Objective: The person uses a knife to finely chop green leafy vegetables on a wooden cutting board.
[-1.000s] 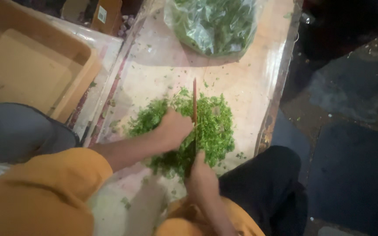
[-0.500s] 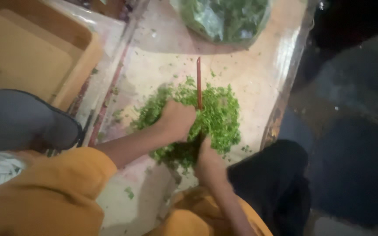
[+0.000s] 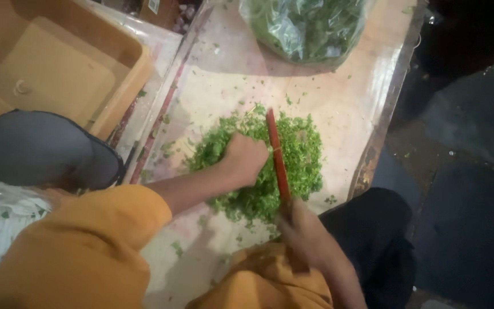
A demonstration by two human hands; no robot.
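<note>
One heap of finely chopped green herbs (image 3: 293,154), red-edged knife (image 3: 277,157) across it

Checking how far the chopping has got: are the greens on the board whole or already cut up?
Cut up: the greens lie as a fine loose heap, bits scattered over the board.

Single head-worn view, looked steeply down from above the person's shoulders, close over the cutting board (image 3: 338,109). Faced away from the body: orange sleeves filled the bottom edge, bag of greens (image 3: 307,26) cut off at the top, dark floor (image 3: 470,171) along the right
</note>
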